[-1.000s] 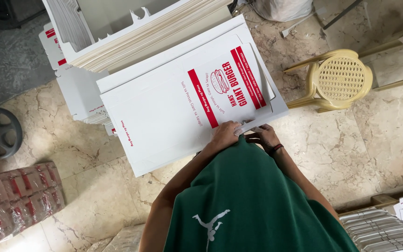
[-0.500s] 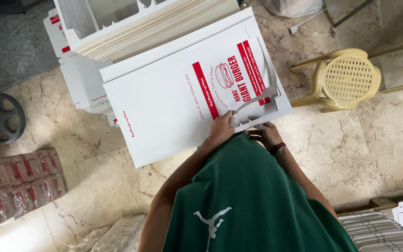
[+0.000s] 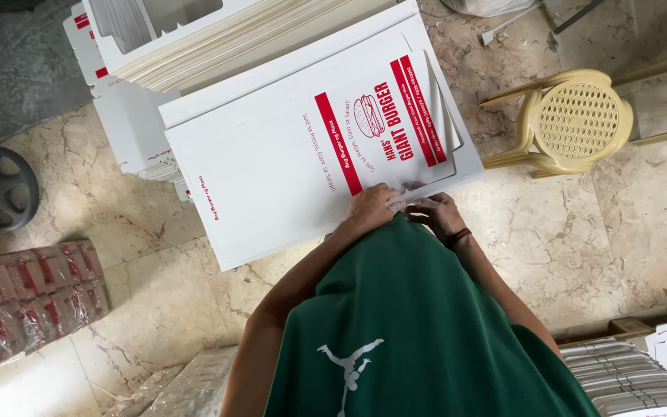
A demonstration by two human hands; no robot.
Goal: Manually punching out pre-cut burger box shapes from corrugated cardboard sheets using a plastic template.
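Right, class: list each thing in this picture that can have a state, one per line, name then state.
Flat white carton blank: unfolded, lying printed side up on a stack.
Left hand: pressing on the blank's near edge.
Right hand: fingers at the same edge, grip unclear.
Stack of blanks: piled flat, edges showing.
Yellow plastic chair: upright, seat unoccupied.
Wrapped bundles: sealed in clear film.

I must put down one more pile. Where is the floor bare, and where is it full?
Bare marble floor lies below the yellow plastic chair, and between the flat white box sheet and the wrapped packs. It is crowded near the cardboard stacks.
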